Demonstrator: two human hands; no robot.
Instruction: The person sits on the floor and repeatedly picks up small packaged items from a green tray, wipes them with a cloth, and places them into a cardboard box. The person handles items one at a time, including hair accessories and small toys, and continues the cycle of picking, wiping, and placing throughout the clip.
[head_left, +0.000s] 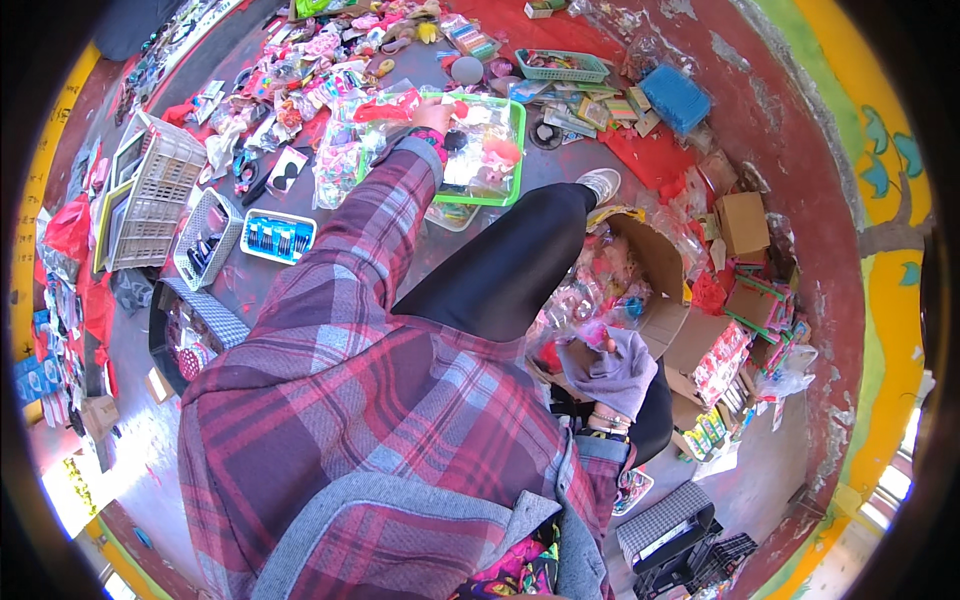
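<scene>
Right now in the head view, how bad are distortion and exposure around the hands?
Head view: strong fisheye, black corners, edges bending toward the rim. Lower left floor blows out in sunlight. The left hand, at the green plastic tray, is small but fairly sharp. The right hand, in a lilac glove over the open cardboard box, is evenly lit.

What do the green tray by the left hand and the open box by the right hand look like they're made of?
The green tray looks like moulded plastic: bright, even colour with a thin smooth rim. The open box looks like plain brown cardboard, matte, with bent flaps. The left hand reaches the tray; the right hand wears a purple fabric glove.
</scene>
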